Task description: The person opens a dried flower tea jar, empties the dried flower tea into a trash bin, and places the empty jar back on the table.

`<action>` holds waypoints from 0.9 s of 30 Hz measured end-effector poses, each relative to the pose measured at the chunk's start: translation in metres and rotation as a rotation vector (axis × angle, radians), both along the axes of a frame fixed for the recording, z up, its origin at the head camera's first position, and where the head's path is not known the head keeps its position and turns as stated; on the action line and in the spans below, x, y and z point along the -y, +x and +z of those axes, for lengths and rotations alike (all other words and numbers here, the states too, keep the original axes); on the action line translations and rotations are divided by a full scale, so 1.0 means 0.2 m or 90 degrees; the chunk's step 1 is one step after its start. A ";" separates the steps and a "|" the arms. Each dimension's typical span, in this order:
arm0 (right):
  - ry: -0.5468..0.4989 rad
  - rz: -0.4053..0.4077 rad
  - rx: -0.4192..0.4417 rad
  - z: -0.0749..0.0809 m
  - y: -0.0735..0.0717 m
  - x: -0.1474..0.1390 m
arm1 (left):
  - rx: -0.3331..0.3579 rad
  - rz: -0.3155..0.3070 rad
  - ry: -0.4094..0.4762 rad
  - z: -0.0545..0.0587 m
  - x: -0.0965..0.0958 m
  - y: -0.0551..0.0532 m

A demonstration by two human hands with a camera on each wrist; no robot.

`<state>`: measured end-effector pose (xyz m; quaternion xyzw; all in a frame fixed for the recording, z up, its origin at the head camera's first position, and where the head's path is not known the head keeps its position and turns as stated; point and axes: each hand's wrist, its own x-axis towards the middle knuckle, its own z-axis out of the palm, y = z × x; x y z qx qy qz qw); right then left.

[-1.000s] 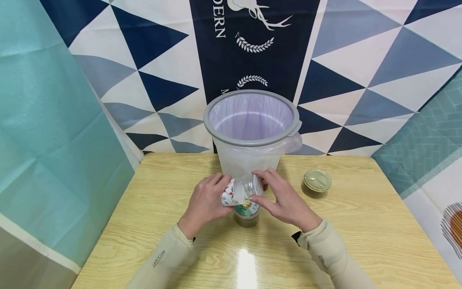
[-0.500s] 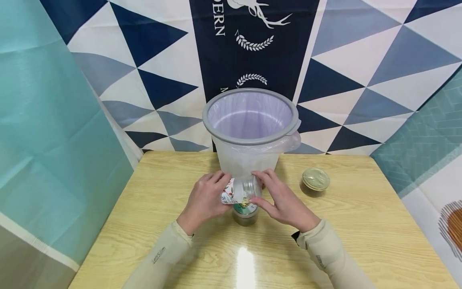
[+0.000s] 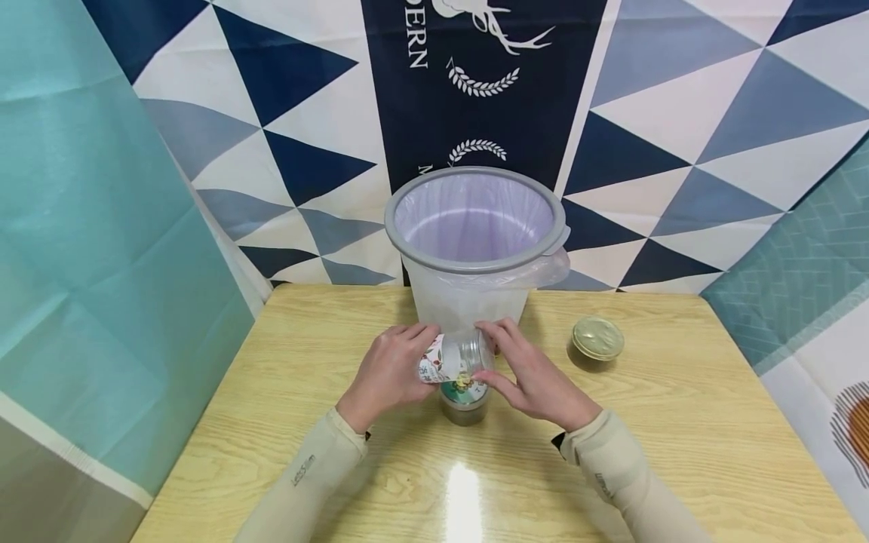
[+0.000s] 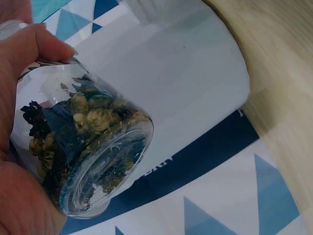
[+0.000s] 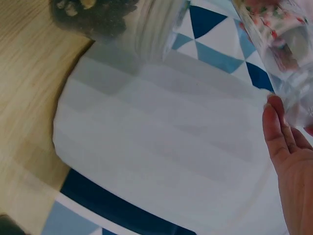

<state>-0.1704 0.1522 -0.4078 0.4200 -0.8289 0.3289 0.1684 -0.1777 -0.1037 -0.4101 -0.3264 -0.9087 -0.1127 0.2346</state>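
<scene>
My left hand (image 3: 390,371) grips a clear jar (image 3: 463,353) that lies tipped on its side in the air. Its white paper label carries red and green print. Dried yellowish flowers and dark leaves (image 4: 95,117) gather toward its base in the left wrist view. The thumb and fingers of my right hand (image 3: 543,381) hold the jar's mouth end from opposite sides. Below this jar, a second jar (image 3: 465,412) with a green round label on top stands on the table, partly hidden. In the right wrist view the second jar (image 5: 98,17) shows dark contents and a ridged neck.
Behind the hands stands a white bin with a grey rim (image 3: 475,265) and a purplish liner bag (image 3: 468,234). A round container with a gold top (image 3: 597,337) is at the right on the wooden table (image 3: 299,362). Patterned cloth (image 3: 319,68) hangs behind.
Both hands keep the jar in nearly the same pose and place. The whole view shifts a little as the head camera moves.
</scene>
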 end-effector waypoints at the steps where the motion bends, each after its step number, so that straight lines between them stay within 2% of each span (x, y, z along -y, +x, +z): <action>1: 0.000 0.001 0.002 0.00 0.00 0.00 | 0.004 -0.001 0.002 0.00 0.00 0.00; 5: 0.002 -0.005 0.003 -0.01 -0.01 0.01 | -0.015 0.005 -0.001 -0.01 0.00 -0.01; 9: -0.016 -0.043 0.004 -0.02 0.00 0.04 | -0.055 0.014 -0.003 -0.04 -0.02 0.00; 14: -0.061 -0.184 -0.004 -0.05 0.01 0.13 | -0.103 0.048 -0.024 -0.07 -0.04 0.01; 16: -0.076 -0.246 -0.004 -0.06 0.01 0.18 | -0.112 0.060 -0.026 -0.08 -0.05 0.02; 18: -0.094 -0.284 -0.002 -0.07 0.02 0.20 | -0.111 0.064 -0.019 -0.08 -0.06 0.02; 21: -0.128 -0.300 -0.040 -0.08 0.00 0.22 | -0.098 0.047 -0.005 -0.08 -0.07 0.03; 27: -0.206 -0.268 -0.169 -0.09 -0.04 0.21 | -0.071 0.019 0.004 -0.04 -0.08 0.04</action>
